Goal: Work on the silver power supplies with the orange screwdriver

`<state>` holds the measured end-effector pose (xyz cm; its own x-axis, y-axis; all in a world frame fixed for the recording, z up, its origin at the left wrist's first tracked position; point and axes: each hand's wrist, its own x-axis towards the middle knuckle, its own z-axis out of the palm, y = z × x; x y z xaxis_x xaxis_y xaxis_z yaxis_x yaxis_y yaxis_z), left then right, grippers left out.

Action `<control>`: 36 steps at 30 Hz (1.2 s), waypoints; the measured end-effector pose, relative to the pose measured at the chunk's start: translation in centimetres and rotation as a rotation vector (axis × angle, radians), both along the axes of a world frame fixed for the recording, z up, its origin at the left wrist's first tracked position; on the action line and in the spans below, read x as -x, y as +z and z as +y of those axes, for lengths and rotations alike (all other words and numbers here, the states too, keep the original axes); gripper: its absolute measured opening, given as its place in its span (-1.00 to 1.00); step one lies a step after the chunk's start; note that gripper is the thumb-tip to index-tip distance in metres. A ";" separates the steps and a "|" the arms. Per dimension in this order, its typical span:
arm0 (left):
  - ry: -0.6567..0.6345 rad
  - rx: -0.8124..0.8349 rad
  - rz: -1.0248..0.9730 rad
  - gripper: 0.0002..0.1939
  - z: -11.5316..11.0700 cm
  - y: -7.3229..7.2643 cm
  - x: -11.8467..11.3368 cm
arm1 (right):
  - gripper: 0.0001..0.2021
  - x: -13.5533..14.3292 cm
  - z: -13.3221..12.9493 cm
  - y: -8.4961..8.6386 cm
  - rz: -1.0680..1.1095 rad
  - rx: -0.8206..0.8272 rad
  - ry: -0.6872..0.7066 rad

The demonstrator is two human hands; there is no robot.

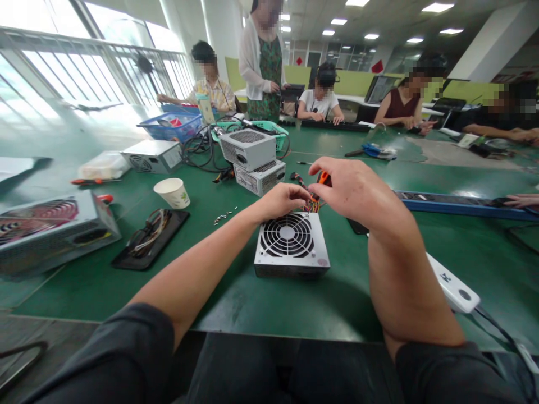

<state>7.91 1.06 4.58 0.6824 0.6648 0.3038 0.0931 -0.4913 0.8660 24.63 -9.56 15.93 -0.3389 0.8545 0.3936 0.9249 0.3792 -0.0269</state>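
Note:
A grey power supply unit (316, 238) lies on the green table before me, its round fan grille facing up. Colored wires (314, 206) come out behind its far edge. At that edge is my left hand (283, 199), fingers curled and pressed together beside the wires; what they pinch, if anything, is hidden. My right hand (346, 182) is raised just beyond the unit's far right corner. Its thumb and fingers close around the orange-and-black handle of a screwdriver (323, 178), whose tip I cannot make out.
Two stacked power supplies (248, 148) stand beyond, with cables and baskets behind. On the left are a paper cup (172, 192), small screws (222, 217), a black tray (149, 241) and another power supply (54, 233). A white power strip (455, 283) lies right. Several people sit opposite.

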 end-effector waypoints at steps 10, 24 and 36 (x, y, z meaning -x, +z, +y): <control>0.407 -0.024 -0.159 -0.67 0.2 3.8 2.4 | -0.73 0.2 0.2 -0.2 0.018 -0.021 -0.042; 0.974 -0.567 0.468 -0.70 0.4 0.1 11.8 | -0.67 0.1 0.6 -0.6 0.025 0.006 -0.060; 0.532 -0.593 0.825 -0.67 0.5 -2.3 11.6 | -0.65 0.6 1.0 -0.3 0.089 -0.085 -0.096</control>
